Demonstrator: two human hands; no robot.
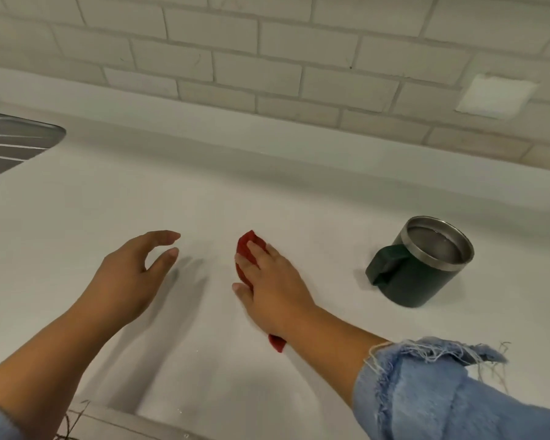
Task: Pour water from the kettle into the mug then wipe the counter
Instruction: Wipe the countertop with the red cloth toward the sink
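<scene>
My right hand (272, 289) presses flat on a red cloth (248, 249) in the middle of the white counter (204, 192). The cloth shows beyond my fingertips and again under my wrist. A dark green mug (421, 262) with a steel rim stands upright to the right of that hand, its handle turned toward it, and water is visible inside. My left hand (134, 277) hovers over the counter to the left of the cloth, fingers curled and apart, holding nothing. No kettle is in view.
A ribbed steel sink drainer (10, 144) lies at the far left edge. A white tiled wall (267, 58) backs the counter, with a white outlet cover (496, 95) at the upper right. The counter's front edge runs along the bottom.
</scene>
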